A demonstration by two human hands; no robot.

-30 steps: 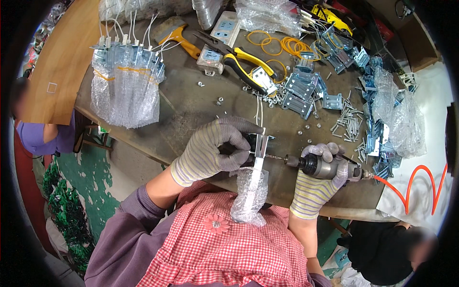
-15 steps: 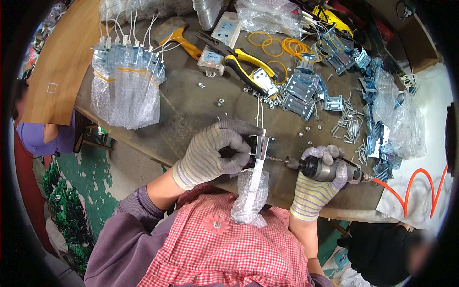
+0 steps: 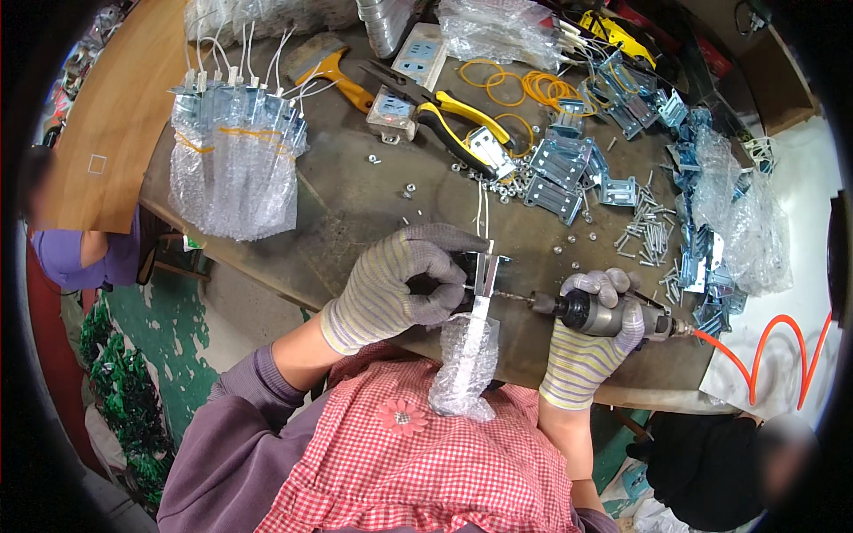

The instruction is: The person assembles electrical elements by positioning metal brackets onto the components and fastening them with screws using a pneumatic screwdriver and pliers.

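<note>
Presently, as seen from where I stand beside the work, a person in a red-checked apron [image 3: 418,471] sits at the near edge of the tabletop [image 3: 346,209]. A bubble-wrap sleeve [image 3: 464,369] hangs in front of the apron, and a pale strip [image 3: 480,308] runs up from it into a metal bracket [image 3: 486,274]. The gloved left hand [image 3: 397,280] pinches the bracket from its left side, fingers curled and narrow. The gloved right hand [image 3: 588,351] is wrapped around a power drill [image 3: 613,317], its bit [image 3: 514,295] aimed left at the bracket; whether the tip touches, I cannot tell. An orange coiled hose [image 3: 755,364] runs from the drill's rear to the right. Two white wires [image 3: 482,209] extend beyond the strip.

Farther on, loose screws [image 3: 655,235] lie to the right, with small nuts [image 3: 509,189] near a heap of loose brackets [image 3: 562,164]. Yellow-and-black pliers [image 3: 434,108] lean across a power strip [image 3: 420,58]. At left lies a banded bundle of wrapped pieces [image 3: 235,182]; beyond, a yellow-handled scraper [image 3: 348,84] and yellow rubber bands [image 3: 546,91].
</note>
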